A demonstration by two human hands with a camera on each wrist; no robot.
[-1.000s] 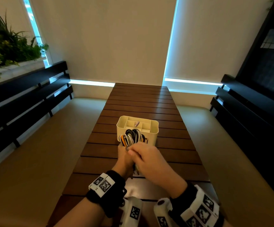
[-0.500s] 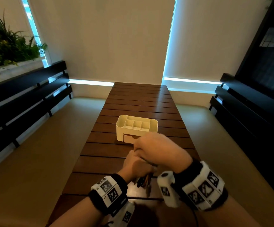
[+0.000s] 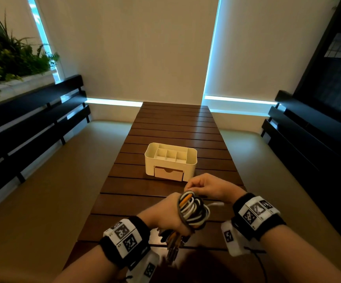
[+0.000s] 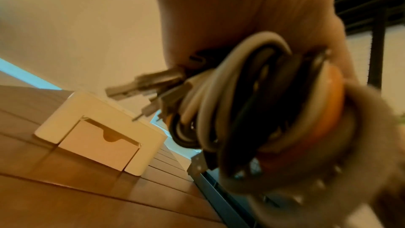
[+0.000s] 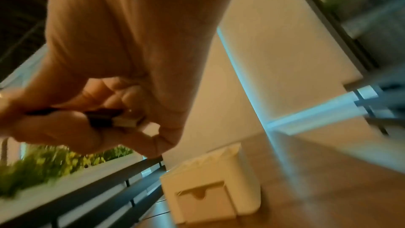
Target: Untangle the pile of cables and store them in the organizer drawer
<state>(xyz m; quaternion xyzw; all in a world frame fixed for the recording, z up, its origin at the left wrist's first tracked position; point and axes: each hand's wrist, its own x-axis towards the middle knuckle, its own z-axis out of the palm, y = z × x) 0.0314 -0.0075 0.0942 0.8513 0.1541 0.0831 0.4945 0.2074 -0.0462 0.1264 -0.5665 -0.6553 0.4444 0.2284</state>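
Observation:
A bundle of looped cables (image 3: 193, 210), white, black, grey and orange, sits in my left hand (image 3: 165, 216), which grips it above the near part of the table; its plug ends hang below the fist. The same cable bundle (image 4: 258, 103) fills the left wrist view. My right hand (image 3: 203, 186) is just beyond the bundle and pinches one black cable's USB plug (image 5: 114, 120) between thumb and fingers. The cream organizer (image 3: 170, 160) stands mid-table, its front drawer (image 3: 168, 173) pushed in. The organizer (image 5: 210, 188) also shows low in the right wrist view.
The slatted wooden table (image 3: 175, 127) runs away from me to the wall. Dark benches (image 3: 28, 123) flank it on both sides. A planter with green foliage (image 3: 6, 58) sits behind the left bench.
Both hands drew back from the organizer toward me with the bundle. The right hand has moved off the left fist to the bundle's far side and now pinches a single plug.

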